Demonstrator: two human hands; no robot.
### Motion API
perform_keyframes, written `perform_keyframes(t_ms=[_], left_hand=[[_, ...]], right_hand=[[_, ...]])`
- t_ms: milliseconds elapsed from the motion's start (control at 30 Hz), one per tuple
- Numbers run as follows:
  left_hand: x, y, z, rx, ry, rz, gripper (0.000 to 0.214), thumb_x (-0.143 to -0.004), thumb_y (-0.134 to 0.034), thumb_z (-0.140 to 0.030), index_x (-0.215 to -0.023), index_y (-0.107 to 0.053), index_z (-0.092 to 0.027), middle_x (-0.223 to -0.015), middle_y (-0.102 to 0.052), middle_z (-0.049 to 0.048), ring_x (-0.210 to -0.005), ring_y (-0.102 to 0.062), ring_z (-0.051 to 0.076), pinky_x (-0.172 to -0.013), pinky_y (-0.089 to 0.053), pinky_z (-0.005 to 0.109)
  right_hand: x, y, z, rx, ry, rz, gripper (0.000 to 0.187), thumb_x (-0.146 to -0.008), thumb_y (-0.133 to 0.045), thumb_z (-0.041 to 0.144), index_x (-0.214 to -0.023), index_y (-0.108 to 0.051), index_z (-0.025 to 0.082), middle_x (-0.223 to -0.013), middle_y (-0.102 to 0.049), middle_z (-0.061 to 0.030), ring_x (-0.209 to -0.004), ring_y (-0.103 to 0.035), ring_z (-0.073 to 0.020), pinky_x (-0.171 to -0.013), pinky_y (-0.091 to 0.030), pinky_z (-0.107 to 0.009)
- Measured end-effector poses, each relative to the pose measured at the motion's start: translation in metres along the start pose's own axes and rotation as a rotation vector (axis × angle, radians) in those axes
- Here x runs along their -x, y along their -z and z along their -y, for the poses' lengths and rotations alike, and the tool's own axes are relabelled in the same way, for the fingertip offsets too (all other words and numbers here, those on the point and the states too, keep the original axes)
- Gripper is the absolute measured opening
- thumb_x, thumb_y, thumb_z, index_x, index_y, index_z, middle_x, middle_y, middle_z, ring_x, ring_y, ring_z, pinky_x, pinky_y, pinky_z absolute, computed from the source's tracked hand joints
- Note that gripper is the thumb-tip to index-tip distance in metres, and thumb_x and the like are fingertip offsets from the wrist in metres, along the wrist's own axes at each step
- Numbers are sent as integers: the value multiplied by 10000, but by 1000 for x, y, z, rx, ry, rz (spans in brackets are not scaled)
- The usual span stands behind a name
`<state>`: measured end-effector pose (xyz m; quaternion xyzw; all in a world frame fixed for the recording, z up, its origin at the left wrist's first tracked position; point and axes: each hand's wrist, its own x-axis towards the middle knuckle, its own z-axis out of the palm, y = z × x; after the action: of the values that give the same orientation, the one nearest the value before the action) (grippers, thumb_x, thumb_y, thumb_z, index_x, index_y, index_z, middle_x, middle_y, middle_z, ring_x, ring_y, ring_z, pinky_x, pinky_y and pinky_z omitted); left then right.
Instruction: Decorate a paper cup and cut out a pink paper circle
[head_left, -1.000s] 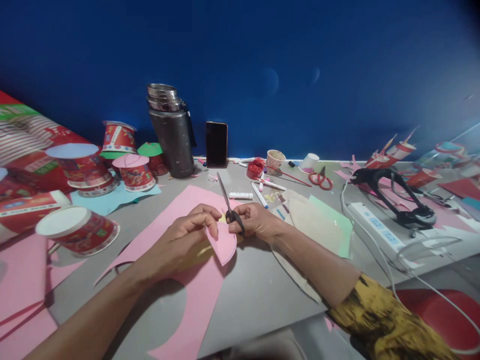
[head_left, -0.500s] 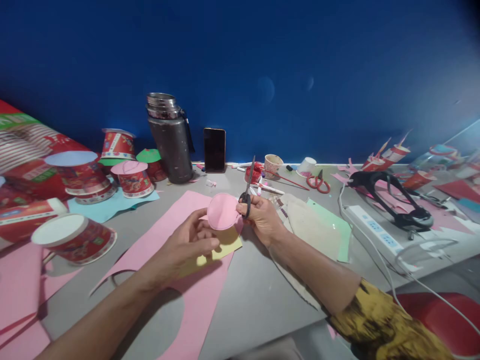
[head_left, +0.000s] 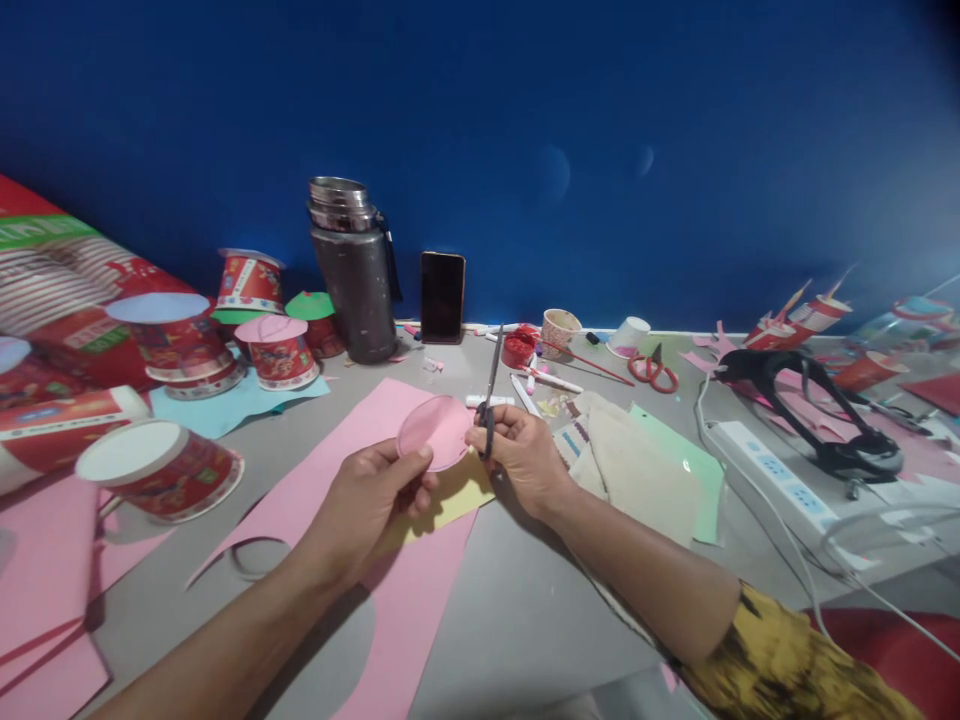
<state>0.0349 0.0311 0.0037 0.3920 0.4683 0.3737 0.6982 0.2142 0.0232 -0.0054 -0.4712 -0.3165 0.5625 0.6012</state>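
A round pink paper disc (head_left: 433, 425) is pinched between the thumb and fingers of my left hand (head_left: 379, 490). Black-handled scissors (head_left: 492, 385) are in my right hand (head_left: 523, 455), their blades pointing up and away from me. The fingertips of my right hand are at the disc's right edge; whether they also grip it, I cannot tell. Below both hands lie a yellow paper piece (head_left: 455, 497) and a large pink sheet (head_left: 409, 590) with a rounded cut-out along its side.
Paper cups (head_left: 161, 470) with coloured paper tops crowd the left. A dark flask (head_left: 352, 290) and a phone (head_left: 442, 300) stand by the blue wall. Red-handled scissors (head_left: 652, 373), a cloth (head_left: 637, 465), a power strip (head_left: 772, 480) and a black headset strap (head_left: 810, 410) lie to the right.
My left fingers, loosely spread beside the disc before, have closed on it with the thumb on top. The disc has tilted and shifted slightly left and down. The view has turned slightly left.
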Motion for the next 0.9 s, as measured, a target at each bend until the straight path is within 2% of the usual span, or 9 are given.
perform_keyframes(t_ms=[133, 233, 300, 400, 467, 567, 767, 900], left_hand=[[-2, 6, -11, 17, -23, -61, 364, -615, -876, -427, -620, -620, -169, -533, -620, -3, -449, -473, 84, -454, -384, 212], [-3, 13, -19, 17, -58, -105, 334, -617, -835, -403, -576, -595, -174, -497, -589, -10, -444, -455, 77, -464, -360, 205], [-3, 17, -25, 5, -98, -123, 329, -619, -818, -399, -557, -588, -173, -489, -580, -11, -448, -454, 73, -476, -355, 201], [-3, 23, -33, 0, -167, -138, 329, -621, -809, -404, -545, -587, -174, -488, -577, -14, -449, -455, 72, -488, -356, 202], [-2, 27, -36, -6, -217, -157, 324, -626, -805, -403, -545, -586, -178, -489, -577, -16, -449, -460, 75, -494, -367, 207], [-2, 32, -40, -37, -267, -179, 313, -634, -798, -410, -559, -595, -184, -498, -587, -12, -448, -467, 85, -481, -370, 214], [-4, 36, -36, -123, -267, -154, 295, -666, -774, -403, -555, -602, -190, -502, -595, 6, -440, -466, 103, -428, -346, 217], [-5, 36, -31, -145, -253, -146, 291, -696, -771, -393, -569, -608, -189, -512, -602, 12, -447, -477, 111, -422, -343, 214]], right_hand=[[-6, 10, 1, -9, -99, 107, 416, -478, -1002, 288, -766, -739, 144, -639, -686, 3, -486, -467, -56, -453, -313, -190], [-8, 19, 5, 59, -212, 258, 438, -578, -972, 427, -815, -764, 122, -718, -737, -60, -439, -394, -34, -427, -242, -200], [-7, 23, 10, 131, -216, 316, 471, -602, -954, 498, -810, -754, 125, -709, -738, -65, -421, -381, -36, -426, -241, -210], [-3, 24, 20, 327, -215, 419, 550, -612, -924, 610, -792, -745, 123, -693, -731, -75, -485, -472, -76, -469, -321, -222], [1, 22, 26, 451, -234, 485, 595, -590, -933, 638, -833, -758, 124, -727, -744, -91, -611, -591, -136, -563, -426, -249], [4, 18, 31, 554, -240, 565, 618, -590, -929, 667, -842, -769, 126, -767, -754, -99, -746, -653, -190, -693, -496, -297], [3, 22, 27, 603, -226, 616, 679, -598, -864, 779, -772, -774, 129, -704, -720, -62, -644, -568, -143, -639, -433, -272], [3, 25, 22, 574, -238, 628, 739, -574, -833, 842, -744, -776, 126, -667, -700, -62, -622, -571, -142, -612, -422, -266]])
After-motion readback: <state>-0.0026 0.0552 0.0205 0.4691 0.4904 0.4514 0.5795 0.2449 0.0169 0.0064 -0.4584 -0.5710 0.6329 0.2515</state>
